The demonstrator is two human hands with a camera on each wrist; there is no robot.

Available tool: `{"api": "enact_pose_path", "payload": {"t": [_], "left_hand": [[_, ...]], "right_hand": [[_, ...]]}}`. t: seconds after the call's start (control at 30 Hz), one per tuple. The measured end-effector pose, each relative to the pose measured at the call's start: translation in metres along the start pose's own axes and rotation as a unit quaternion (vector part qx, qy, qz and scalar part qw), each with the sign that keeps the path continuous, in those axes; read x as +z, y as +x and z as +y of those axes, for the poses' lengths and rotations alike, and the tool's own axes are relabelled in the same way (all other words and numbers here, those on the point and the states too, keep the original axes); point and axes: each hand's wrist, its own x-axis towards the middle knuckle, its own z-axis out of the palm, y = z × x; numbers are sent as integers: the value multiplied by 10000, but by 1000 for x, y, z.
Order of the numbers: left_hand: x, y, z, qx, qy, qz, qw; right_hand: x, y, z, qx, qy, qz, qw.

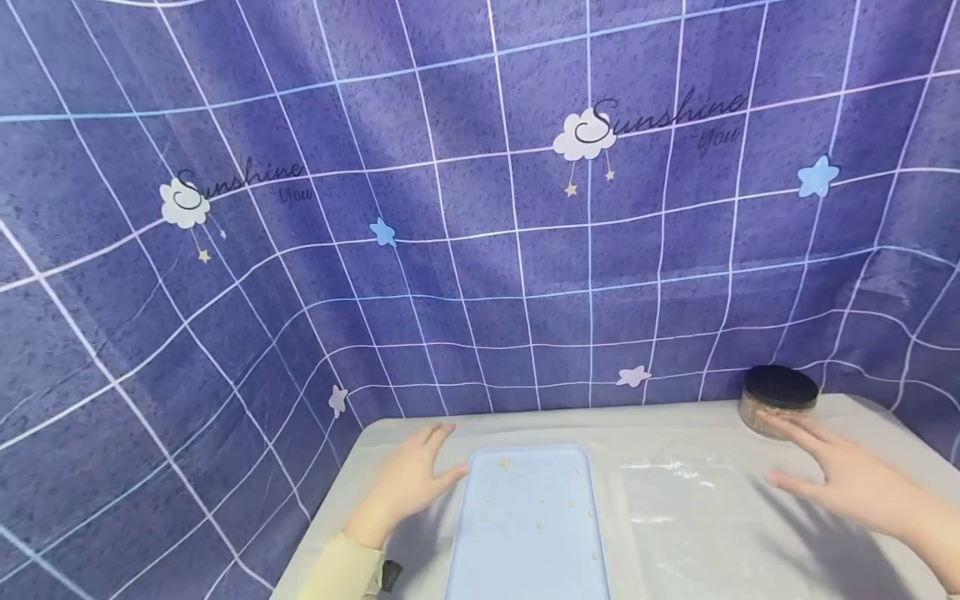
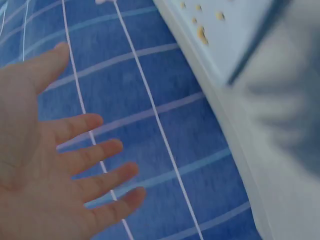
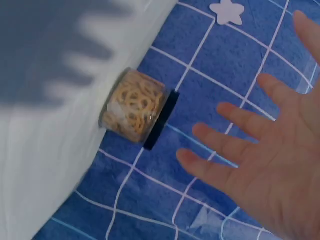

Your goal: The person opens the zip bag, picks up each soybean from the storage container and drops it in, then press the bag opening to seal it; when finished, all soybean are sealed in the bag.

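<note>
My left hand (image 1: 411,477) is held over the white table to the left of a light blue tray (image 1: 525,575), fingers spread and holding nothing. Small yellowish bits (image 1: 504,463) are scattered on the tray. The left wrist view shows the palm of the same hand bare, and a corner of the tray beyond it. On the right, my right hand (image 1: 847,471) hovers with fingers apart, in front of a clear jar (image 1: 772,421) with a black lid. In the right wrist view the jar (image 3: 134,106) is full of tan rings and stands apart from the fingertips.
The white table (image 1: 697,533) carries a glossy clear sheet or cover right of the tray. A purple-blue gridded curtain (image 1: 465,333) rises behind and along the left. A small black object (image 1: 391,575) lies by the left sleeve.
</note>
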Motion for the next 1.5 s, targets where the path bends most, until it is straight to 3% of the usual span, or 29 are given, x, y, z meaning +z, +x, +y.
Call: {"api": "enact_pose_path", "payload": {"t": [0.13, 0.3, 0.53, 0.7, 0.8, 0.93, 1.17, 1.5], "left_hand": [[15, 15, 22, 399, -94, 21, 9992], [34, 39, 56, 823, -402, -340, 9952], [78, 71, 96, 1452, -421, -687, 9861], [101, 89, 127, 1718, -316, -1013, 9794], [111, 99, 143, 1875, -37, -1128, 9758], [125, 111, 158, 1841, 488, -1422, 9713], [140, 120, 180, 1610, 843, -1968, 9635], [151, 127, 205, 1706, 1203, -1546, 9657]], "right_hand": [[11, 5, -4, -357, -67, 175, 9992], [28, 14, -4, -848, -43, 246, 9961], [57, 29, 2, -1530, 13, 254, 9879], [69, 36, 5, -1570, 217, -179, 9872], [72, 40, 4, -1282, 256, -554, 9899], [76, 46, 2, -939, 253, -948, 9907], [83, 55, 4, -898, 17, -1223, 9884], [96, 60, 11, -931, -131, -1000, 9905]]}}
